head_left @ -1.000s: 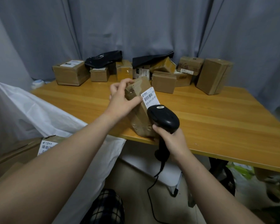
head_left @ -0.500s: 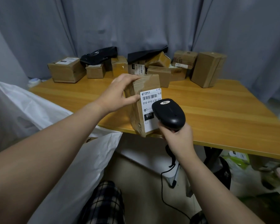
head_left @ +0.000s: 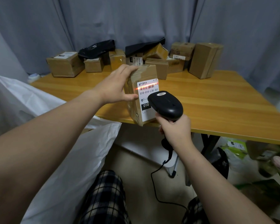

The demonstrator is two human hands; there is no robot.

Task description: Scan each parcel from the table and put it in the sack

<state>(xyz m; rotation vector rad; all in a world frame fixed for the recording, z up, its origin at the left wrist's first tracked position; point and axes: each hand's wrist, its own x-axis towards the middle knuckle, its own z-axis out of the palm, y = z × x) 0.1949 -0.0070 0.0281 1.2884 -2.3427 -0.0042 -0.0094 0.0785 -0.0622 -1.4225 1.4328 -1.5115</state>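
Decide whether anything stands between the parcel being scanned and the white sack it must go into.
Nothing visible does. The left hand holds the parcel at the near edge of the table, and the sack lies beside and below it, to the left.

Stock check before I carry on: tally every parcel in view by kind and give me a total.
Loose cardboard boxes at the back of the table: 9 showing; the pile may hide more
Black plastic mailers: 2
Labelled box gripped in the left hand, under the barcode scanner: 1
Total: 12 parcels
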